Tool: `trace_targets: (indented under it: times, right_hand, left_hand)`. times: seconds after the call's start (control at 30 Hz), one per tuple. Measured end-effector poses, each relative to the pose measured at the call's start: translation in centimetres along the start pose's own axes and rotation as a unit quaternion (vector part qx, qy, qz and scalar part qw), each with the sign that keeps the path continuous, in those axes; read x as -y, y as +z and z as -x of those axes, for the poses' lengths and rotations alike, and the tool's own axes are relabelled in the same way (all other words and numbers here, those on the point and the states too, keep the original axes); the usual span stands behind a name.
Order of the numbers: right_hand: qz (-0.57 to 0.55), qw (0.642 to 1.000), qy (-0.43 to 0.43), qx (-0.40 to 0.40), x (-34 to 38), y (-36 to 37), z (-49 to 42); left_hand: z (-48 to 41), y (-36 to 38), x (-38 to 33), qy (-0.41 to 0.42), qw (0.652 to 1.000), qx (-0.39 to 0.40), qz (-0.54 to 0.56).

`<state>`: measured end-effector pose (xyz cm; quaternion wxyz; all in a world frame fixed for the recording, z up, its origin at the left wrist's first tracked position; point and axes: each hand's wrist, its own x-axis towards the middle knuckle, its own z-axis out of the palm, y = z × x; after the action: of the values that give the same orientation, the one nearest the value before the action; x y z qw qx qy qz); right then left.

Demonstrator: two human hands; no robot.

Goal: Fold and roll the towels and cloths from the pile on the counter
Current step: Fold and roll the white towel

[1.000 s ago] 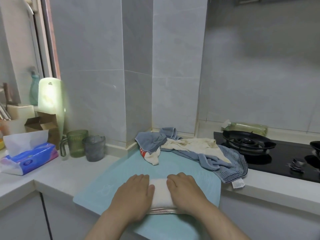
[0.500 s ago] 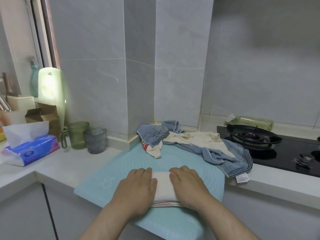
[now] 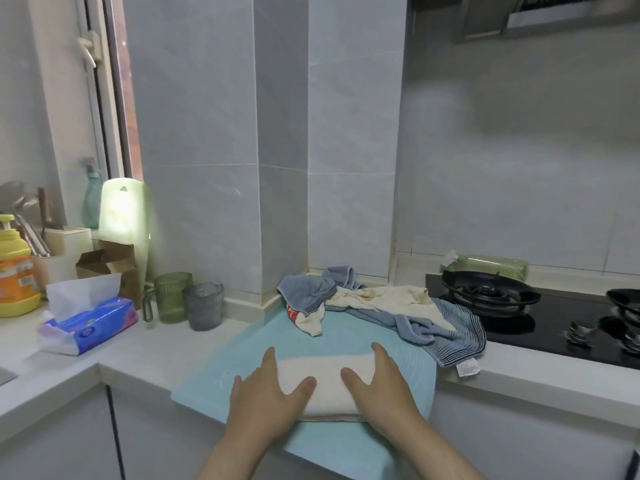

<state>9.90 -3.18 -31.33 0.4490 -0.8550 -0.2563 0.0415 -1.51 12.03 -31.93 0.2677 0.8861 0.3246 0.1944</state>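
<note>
Left hand [image 3: 263, 400] and right hand [image 3: 384, 393] flat, fingers spread, pressing the white towel roll [image 3: 325, 368] at the near edge of the blue mat [image 3: 346, 334]. Keep pressure even and ends square; roll tightness seemingly fine.

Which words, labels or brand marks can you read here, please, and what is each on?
No text reads clearly; all marks are blurred or too small.
On the tissue pack: round blue logo.
On the orange bottle: label print.
On the pale green board: tiny dark mark near top.
On the white cloth: red patch, white letters.
On the striped towel: white care tag.
</note>
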Motion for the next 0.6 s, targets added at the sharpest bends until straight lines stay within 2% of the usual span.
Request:
trace_targets:
  times: [0.13,0.2,0.27,0.4,0.5,0.6]
  right_hand:
    - [-0.049,0.998,0.007,0.047,-0.8,-1.2,0.3]
    - [-0.075,0.994,0.011,0.076,-1.0,-1.8,0.3]
    - [-0.084,0.992,-0.001,0.092,-1.0,-2.2,0.4]
    - [-0.141,0.987,-0.025,0.069,-1.0,-2.1,0.3]
    - [-0.194,0.980,-0.012,0.027,-0.4,-1.6,-0.9]
    - [-0.239,0.971,0.011,-0.002,0.2,-0.8,-2.7]
  left_hand:
    - [0.0,-1.4,1.5,-0.003,0.978,0.021,0.207]
    - [0.1,-2.0,2.1,0.011,0.962,0.055,0.266]
    - [0.2,-2.6,2.6,0.035,0.952,0.086,0.290]
    - [0.1,-3.1,2.5,0.081,0.945,0.114,0.295]
    - [-1.4,-3.1,1.8,0.077,0.949,0.081,0.294]
    - [-3.4,-3.2,0.6,0.026,0.946,0.050,0.318]
